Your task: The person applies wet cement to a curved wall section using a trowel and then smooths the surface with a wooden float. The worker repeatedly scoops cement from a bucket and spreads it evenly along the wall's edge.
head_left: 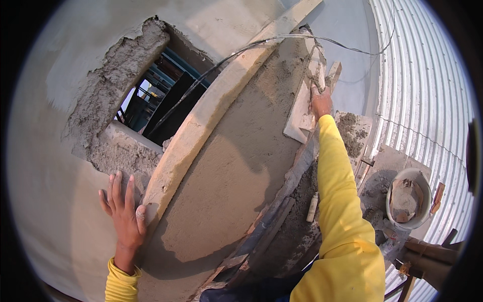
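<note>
At your far left, a smooth grey wall (45, 151) curves along the rim of the view. It is broken by a rough-edged opening (171, 118), through which blue-green bars (176, 63) and a dark space show. Below the opening, your left hand (124, 211) is open and grips nothing: its fingers are spread, their tips toward the crumbled edge, and the thumb is at the lower end of a long pale board (201, 126). That board runs diagonally up to the top of the view, and a thin cable (201, 76) crosses over it from the opening toward the right.

Right of the board lies a broad band of brown mortar (236, 156), partly in shadow. At the upper right edge of this band is the pale float (300, 110), and your right hand (322, 103) is closed around its handle side; the exact hold of the fingers is partly hidden. Below your right hand, a small pale bottle (312, 207) lies on the mortar-strewn ledge (289, 241), just left of your yellow sleeve (339, 196).

Beyond the sleeve, clumps of mortar (350, 132) sit on a flat panel. Farther right, a round bucket (427, 201) holds greyish material, near white corrugated sheeting (417, 90).
</note>
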